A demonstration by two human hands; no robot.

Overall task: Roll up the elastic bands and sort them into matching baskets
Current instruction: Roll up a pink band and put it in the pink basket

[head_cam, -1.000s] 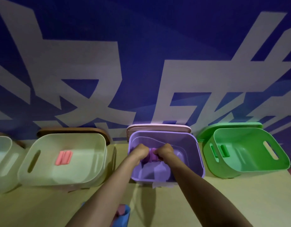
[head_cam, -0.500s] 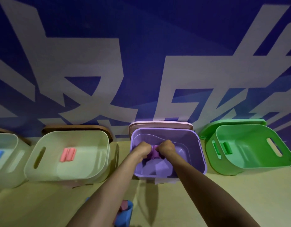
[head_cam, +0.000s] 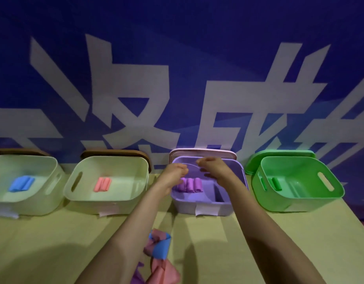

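Four baskets stand along the tabletop's far edge. The purple basket holds three purple rolls, short, tight, side by side. The left hand is curled over the leftmost roll; grasp indeterminable. The right hand hovers relaxed, holding nothing.

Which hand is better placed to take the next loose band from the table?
Probably the left hand: the pile of loose pink and blue elastic bands lies beside its forearm; the right hand is farther away.
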